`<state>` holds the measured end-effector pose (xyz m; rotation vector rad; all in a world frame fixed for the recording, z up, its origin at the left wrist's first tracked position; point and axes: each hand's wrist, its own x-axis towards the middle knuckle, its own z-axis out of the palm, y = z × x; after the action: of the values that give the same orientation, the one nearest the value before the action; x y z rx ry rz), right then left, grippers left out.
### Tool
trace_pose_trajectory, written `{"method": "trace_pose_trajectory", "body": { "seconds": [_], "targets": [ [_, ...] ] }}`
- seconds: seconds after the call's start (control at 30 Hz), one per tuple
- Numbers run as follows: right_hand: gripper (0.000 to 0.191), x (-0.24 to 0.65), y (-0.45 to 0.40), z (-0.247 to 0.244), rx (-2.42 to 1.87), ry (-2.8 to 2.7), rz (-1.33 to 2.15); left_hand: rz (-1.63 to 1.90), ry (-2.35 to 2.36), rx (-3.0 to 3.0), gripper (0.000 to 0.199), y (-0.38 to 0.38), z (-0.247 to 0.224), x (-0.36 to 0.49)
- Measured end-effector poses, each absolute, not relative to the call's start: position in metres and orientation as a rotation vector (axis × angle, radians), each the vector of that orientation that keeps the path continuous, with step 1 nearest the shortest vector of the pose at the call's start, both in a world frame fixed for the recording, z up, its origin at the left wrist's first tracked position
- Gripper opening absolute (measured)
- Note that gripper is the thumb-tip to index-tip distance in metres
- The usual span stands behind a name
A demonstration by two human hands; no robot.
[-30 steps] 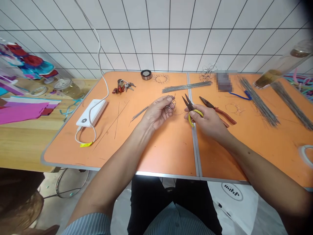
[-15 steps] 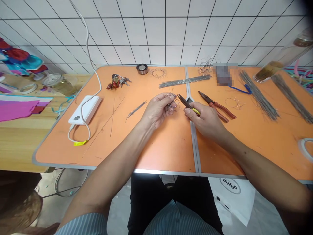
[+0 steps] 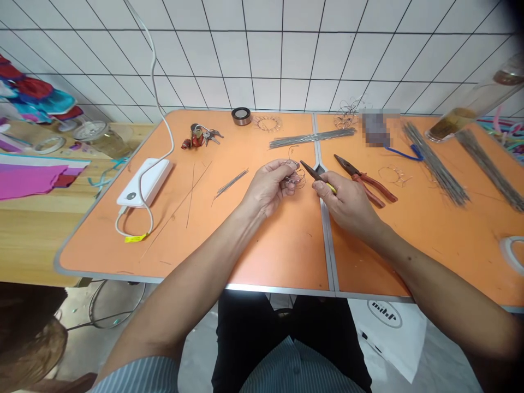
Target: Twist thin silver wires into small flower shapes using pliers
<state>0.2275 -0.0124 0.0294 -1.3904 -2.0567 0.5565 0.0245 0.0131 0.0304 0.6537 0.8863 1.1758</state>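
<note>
Between the thumb and fingers of my left hand (image 3: 273,184) is a small coil of thin bent wire (image 3: 301,177), its loops sticking out to the right. My right hand (image 3: 346,197) is wrapped round a pair of pliers (image 3: 314,172) with dark jaws and a bit of yellow on the handle. The pliers' tip points up and left, close beside the wire; whether it touches is too fine to tell. Red-handled pliers (image 3: 364,180) lie on the orange table (image 3: 278,256) just beyond my right hand.
Straight wire bundles lie at the back (image 3: 313,137) and right (image 3: 436,164). Bent wire rings (image 3: 267,123), a tape roll (image 3: 241,115), keys (image 3: 200,135) and a white power bank (image 3: 145,182) with a cable are around. A glass bottle (image 3: 454,123) stands back right.
The view has shifted slightly. Both hands stay close together, holding the wire and the pliers; a wire end now sticks up more clearly above my left fingers.
</note>
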Motion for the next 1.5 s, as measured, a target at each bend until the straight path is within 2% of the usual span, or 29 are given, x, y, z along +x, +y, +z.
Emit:
{"method": "trace_pose_trajectory", "body": {
  "seconds": [0.63, 1.23, 1.5],
  "targets": [
    [0.038, 0.2256, -0.0119, 0.0274, -1.393, -2.067, 0.516, 1.164, 0.848, 0.636, 0.019, 0.012, 0.0282, 0.0253],
    [0.036, 0.2253, -0.0113, 0.0229, -1.412, -2.083, 0.44, 1.153, 0.847, 0.614, 0.013, 0.0099, 0.0277, 0.0275],
    [0.038, 0.2265, -0.0134, 0.0225, -1.45, -2.088, 0.383, 1.163, 0.86, 0.644, 0.022, 0.0088, 0.0241, 0.0312]
  ]
}}
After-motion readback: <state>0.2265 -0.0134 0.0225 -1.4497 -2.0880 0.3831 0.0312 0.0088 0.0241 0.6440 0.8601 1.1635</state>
